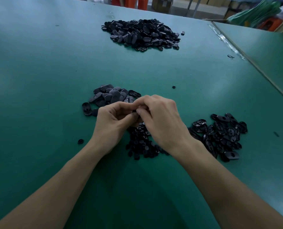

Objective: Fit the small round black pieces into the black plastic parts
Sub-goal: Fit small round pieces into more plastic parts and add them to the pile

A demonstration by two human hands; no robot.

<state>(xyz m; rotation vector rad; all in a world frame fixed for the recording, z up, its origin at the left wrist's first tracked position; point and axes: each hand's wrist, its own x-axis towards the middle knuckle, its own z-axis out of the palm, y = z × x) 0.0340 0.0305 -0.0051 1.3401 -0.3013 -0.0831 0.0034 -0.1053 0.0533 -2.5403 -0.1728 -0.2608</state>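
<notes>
The green table (38, 63) fills nearly the whole view. A second green surface (269, 47) adjoins it at the right along a taped seam.

The far heap (142, 34) is the largest stock of black plastic parts. It lies at the far centre of the table, well apart from the hands. One single part (183, 32) lies just beside its right edge.

The right heap (223, 136) of oval black parts lies near the right forearm. Several parts there show their hollow side up.

The right hand (162, 119) and left hand (111, 124) meet at the centre of the view, above the table. The fingers of both are curled and the fingertips touch. Both hands pinch a dark item (134, 111) between the fingertips. Only a small edge of it shows, so it cannot be told whether it is a plastic part, a round piece, or both.

The left group (109, 95) of oval parts lies just beyond the left hand, mostly smooth side up.

The heap of small round black pieces (142, 142) lies directly under and between the wrists, partly hidden by the right hand.

One stray round piece (80, 141) lies left of the left wrist. Another loose piece (173, 87) lies beyond the right hand.
</notes>
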